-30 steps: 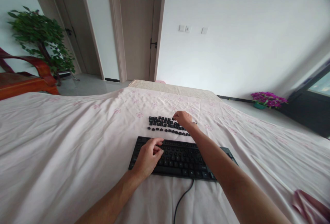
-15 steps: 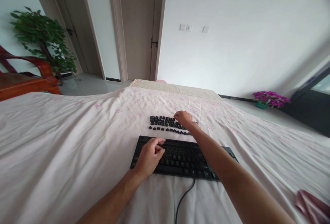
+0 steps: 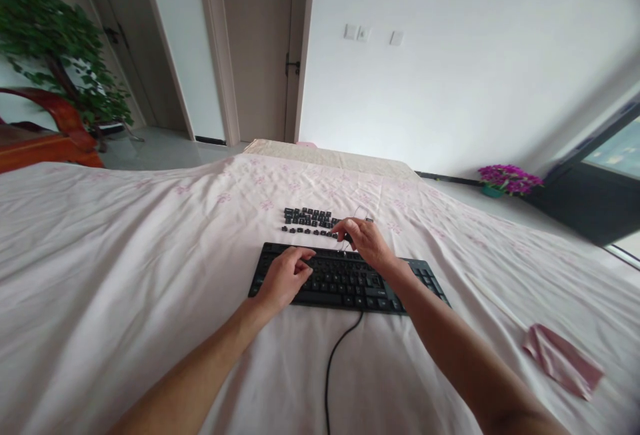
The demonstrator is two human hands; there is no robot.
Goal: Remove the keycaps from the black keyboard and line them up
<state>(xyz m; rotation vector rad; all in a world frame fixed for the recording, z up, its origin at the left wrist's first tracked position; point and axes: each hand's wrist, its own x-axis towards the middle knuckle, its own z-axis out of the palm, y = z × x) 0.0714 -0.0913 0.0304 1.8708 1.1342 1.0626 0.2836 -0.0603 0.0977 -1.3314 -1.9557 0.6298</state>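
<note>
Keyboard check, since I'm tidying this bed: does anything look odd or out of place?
Yes. Loose black keycaps lie in rows on the sheet behind the keyboard, off their switches. A pink cloth lies crumpled at the right.

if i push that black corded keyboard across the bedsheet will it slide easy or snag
The black corded keyboard looks rigid and flat, so it would likely move as one piece. The wrinkled pink floral bedsheet would probably bunch ahead of it. Its black cable trails toward the camera and may drag.
</note>
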